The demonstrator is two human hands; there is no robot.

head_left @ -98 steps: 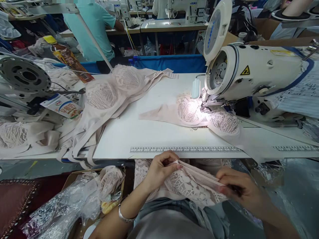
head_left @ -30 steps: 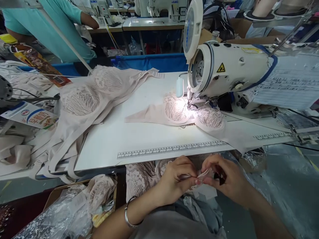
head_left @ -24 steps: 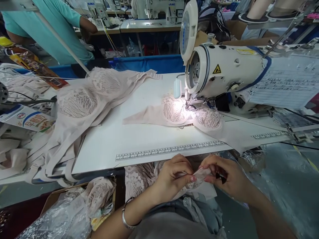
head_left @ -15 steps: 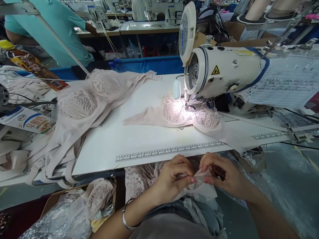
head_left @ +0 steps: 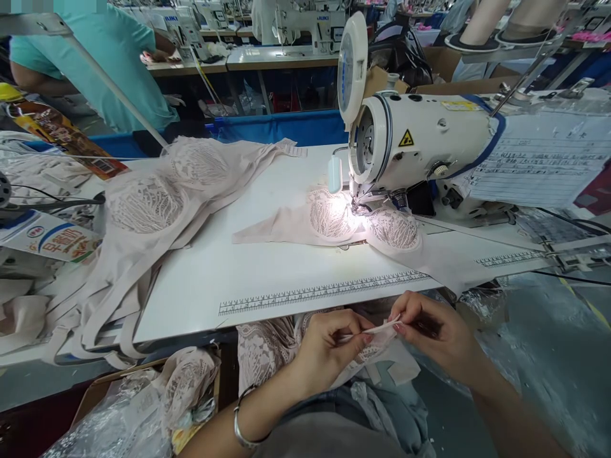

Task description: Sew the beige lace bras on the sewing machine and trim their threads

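Note:
My left hand [head_left: 329, 346] and my right hand [head_left: 432, 334] meet just below the table's front edge, both pinching a narrow pale strip [head_left: 379, 327] of a beige lace garment piece [head_left: 267, 346] that hangs into my lap. A dark small object shows inside my right hand; I cannot name it. A silver bangle circles my left wrist. On the white table [head_left: 248, 280] a beige lace bra [head_left: 329, 219] lies under the needle of the white sewing machine [head_left: 424, 143], lit by its lamp.
A heap of finished beige bras [head_left: 157, 203] covers the table's left side. A printed ruler [head_left: 315, 294] runs along the front edge. A box with plastic-wrapped lace pieces [head_left: 162, 401] stands at lower left. Paper sheets [head_left: 539, 162] hang at right. A person in a teal shirt [head_left: 95, 57] stands behind.
Over the earlier frames my hands drew together from holding the lace piece spread wide. They now pinch a thin strip between fingertips, lifted slightly. The view drifted a little rightward.

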